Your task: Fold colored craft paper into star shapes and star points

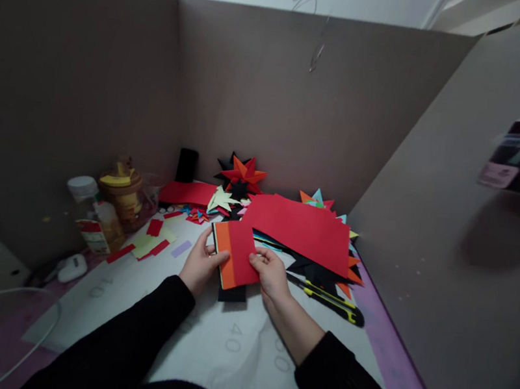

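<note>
- Black sleeves (119, 336) reach in from the bottom edge over a white sheet (205, 350) printed with numbers, "40" among them, spread on a pink and purple surface (394, 360).
- A left hand (199, 265) pinches the red and orange papers (237, 253) by their left side, thumb pressed on the orange face, fingers behind.
- A right hand (271, 275) pinches the right side of the same papers between thumb and fingers, the papers held tilted over the middle of the white sheet.
- A black piece (233, 295) shows below the papers' lower edge; whether it touches them cannot be told.
- Beyond the right hand, a large red sheet (301, 230) lies over dark and coloured papers, with a yellow-and-black cutter (327, 298) just in front.
- Folded paper stars stand behind: a red and orange star (245, 174) near the back panel (303, 109), a pale green star (222, 200) in front of it.
- Small red and pale green slips (148, 244) and a lilac slip (181, 248) lie to the left of the hands.
- At far left, a white-capped bottle (96, 221) leans beside a brown container (124, 196), with a white case (72, 268) nearer the camera.
</note>
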The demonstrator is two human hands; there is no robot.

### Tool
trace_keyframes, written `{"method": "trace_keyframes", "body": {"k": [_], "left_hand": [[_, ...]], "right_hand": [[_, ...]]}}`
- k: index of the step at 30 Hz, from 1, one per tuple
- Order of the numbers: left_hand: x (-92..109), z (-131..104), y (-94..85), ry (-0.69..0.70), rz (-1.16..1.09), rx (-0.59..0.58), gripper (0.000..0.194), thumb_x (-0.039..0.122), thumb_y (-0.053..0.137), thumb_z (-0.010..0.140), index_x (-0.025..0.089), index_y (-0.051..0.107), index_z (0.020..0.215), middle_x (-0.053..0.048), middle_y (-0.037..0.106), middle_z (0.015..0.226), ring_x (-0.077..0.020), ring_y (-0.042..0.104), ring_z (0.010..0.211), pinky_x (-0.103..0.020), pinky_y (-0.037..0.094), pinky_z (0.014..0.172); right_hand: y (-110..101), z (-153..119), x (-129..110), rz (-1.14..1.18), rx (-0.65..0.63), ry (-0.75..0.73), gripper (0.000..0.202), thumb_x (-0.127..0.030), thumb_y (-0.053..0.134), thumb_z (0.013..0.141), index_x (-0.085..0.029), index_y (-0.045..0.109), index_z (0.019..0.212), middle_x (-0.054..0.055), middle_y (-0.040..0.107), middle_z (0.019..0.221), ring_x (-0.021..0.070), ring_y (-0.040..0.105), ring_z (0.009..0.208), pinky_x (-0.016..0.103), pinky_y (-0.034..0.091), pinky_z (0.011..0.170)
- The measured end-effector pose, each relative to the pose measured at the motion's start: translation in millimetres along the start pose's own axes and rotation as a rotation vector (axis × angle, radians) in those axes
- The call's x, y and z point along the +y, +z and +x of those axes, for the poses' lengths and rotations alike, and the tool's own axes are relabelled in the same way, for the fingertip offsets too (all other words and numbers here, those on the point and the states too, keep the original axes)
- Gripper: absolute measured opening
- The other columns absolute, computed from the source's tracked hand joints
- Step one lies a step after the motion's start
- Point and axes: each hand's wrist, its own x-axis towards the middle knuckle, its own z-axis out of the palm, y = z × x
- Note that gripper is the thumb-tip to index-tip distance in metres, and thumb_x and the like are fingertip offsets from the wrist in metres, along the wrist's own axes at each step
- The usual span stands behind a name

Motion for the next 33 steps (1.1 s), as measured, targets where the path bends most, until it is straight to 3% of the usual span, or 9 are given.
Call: {"method": "trace_keyframes", "body": {"k": [2,5,11,13,17,21,24,29,33], "left_hand": [[-0.2,2.7,-4.2,0.041,0.062,0.044,0.083,0.021,0.076,0.063,0.025,0.037,0.137,-0.010,0.068,0.103,-0.0242,0.067,0.084,-0.040,0.053,0.076],[9.2,13.3,-23.8,0.053,0.259,0.141,0.054,0.024,0.075,0.060,0.013,0.063,0.111,-0.013,0.068,0.099,-0.0249,0.064,0.087,-0.036,0.051,0.078],[74.0,42.9,-102.3,0.109,0.693,0.196,0.034,0.029,0.067,0.065,0.013,0.069,0.094,-0.012,0.068,0.090,-0.0275,0.062,0.082,-0.044,0.047,0.080],[89.6,46.2,-116.0,0.160,0.893,0.229,0.033,0.025,0.073,0.057,0.012,0.070,0.087,-0.013,0.067,0.088,-0.0327,0.060,0.091,-0.049,0.043,0.088],[81.4,36.4,-93.4,0.244,0.974,0.173,0.040,0.030,0.076,0.057,0.016,0.067,0.094,-0.011,0.065,0.107,-0.0300,0.055,0.109,-0.042,0.038,0.099],[40.8,18.2,-42.9,-0.133,0.576,-0.035,0.075,0.037,0.076,0.062,0.016,0.044,0.128,-0.019,0.059,0.118,-0.0232,0.065,0.087,-0.033,0.051,0.072],[14.5,10.4,-23.9,-0.228,0.312,-0.103,0.070,0.037,0.076,0.064,0.013,0.046,0.122,-0.017,0.066,0.103,-0.0208,0.066,0.076,-0.029,0.050,0.063],[0.4,6.8,-22.0,-0.146,0.212,-0.123,0.061,0.027,0.080,0.058,0.011,0.053,0.110,-0.014,0.069,0.096,-0.0255,0.066,0.086,-0.037,0.052,0.078],[24.0,16.0,-41.3,-0.067,0.409,-0.113,0.057,0.032,0.074,0.065,0.012,0.051,0.114,-0.013,0.068,0.097,-0.0264,0.066,0.087,-0.038,0.052,0.079]], "right_hand": [[-2.8,1.7,0.2,-0.016,-0.006,0.002,0.041,-0.041,0.080,0.050,-0.017,0.063,0.079,-0.003,0.062,0.051,0.0141,0.055,0.048,0.028,0.044,0.054],[-5.0,2.1,0.2,-0.034,-0.022,-0.017,0.041,-0.040,0.078,0.054,-0.016,0.066,0.084,-0.001,0.064,0.055,0.0159,0.058,0.051,0.029,0.045,0.057],[-3.7,0.3,2.2,-0.038,-0.079,-0.015,0.034,-0.038,0.075,0.058,-0.017,0.069,0.084,0.004,0.072,0.072,0.0204,0.064,0.062,0.033,0.048,0.064],[-1.2,-0.6,4.6,-0.028,-0.101,-0.002,0.033,-0.037,0.074,0.059,-0.017,0.069,0.085,0.004,0.072,0.072,0.0204,0.064,0.063,0.033,0.048,0.065],[4.0,-3.8,8.5,-0.045,-0.116,0.011,0.033,-0.035,0.071,0.063,-0.016,0.068,0.090,0.004,0.073,0.075,0.0211,0.065,0.066,0.032,0.048,0.066],[7.5,-8.6,8.2,-0.019,-0.180,-0.020,0.035,-0.036,0.068,0.067,-0.017,0.066,0.096,0.004,0.073,0.082,0.0223,0.066,0.072,0.035,0.050,0.072],[10.7,-12.7,7.4,0.044,-0.263,-0.002,0.038,-0.036,0.067,0.069,-0.019,0.064,0.104,0.005,0.073,0.090,0.0234,0.067,0.078,0.037,0.051,0.076],[16.0,-16.4,8.7,0.076,-0.369,0.023,0.055,-0.036,0.067,0.072,-0.023,0.052,0.123,0.005,0.069,0.105,0.0242,0.066,0.089,0.039,0.051,0.082],[11.6,-10.4,11.2,0.061,-0.328,0.037,0.061,-0.038,0.067,0.071,-0.025,0.048,0.128,0.004,0.069,0.106,0.0242,0.065,0.093,0.039,0.050,0.083]]}}
